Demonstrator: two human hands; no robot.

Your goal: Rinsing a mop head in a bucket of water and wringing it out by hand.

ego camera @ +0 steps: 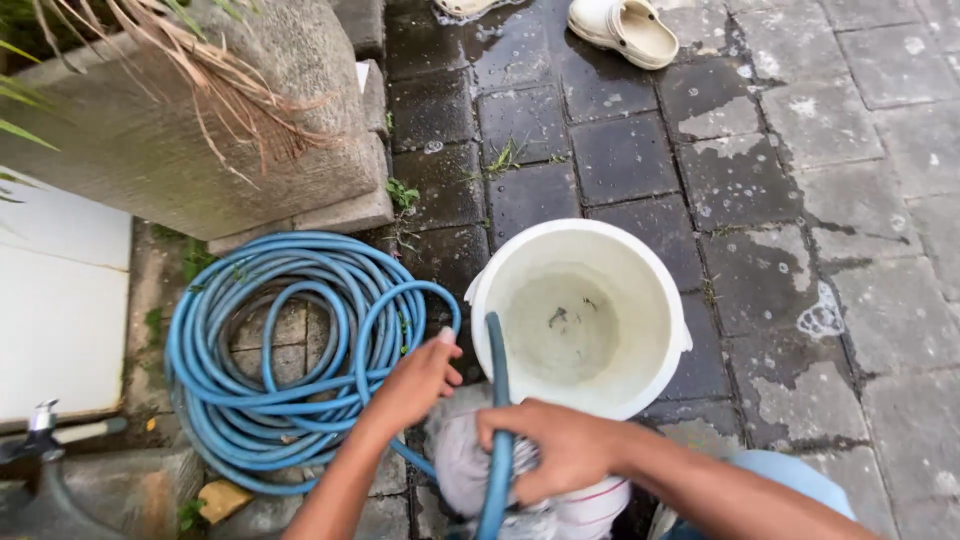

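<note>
We grip the blue hose [497, 440] with our right hand [550, 450], fingers clamped round it just behind the end aimed into the white bucket [655, 300], while our left hand [415, 385], fingers together, reaches toward the coil [270, 360] on the wet paving [620, 150], likely to feed slack.

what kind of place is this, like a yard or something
Most likely an outdoor yard or patio beside a house. The ground is wet stone paving, a coiled blue hose lies by a tap, and a white bucket stands in front of the person.
</note>
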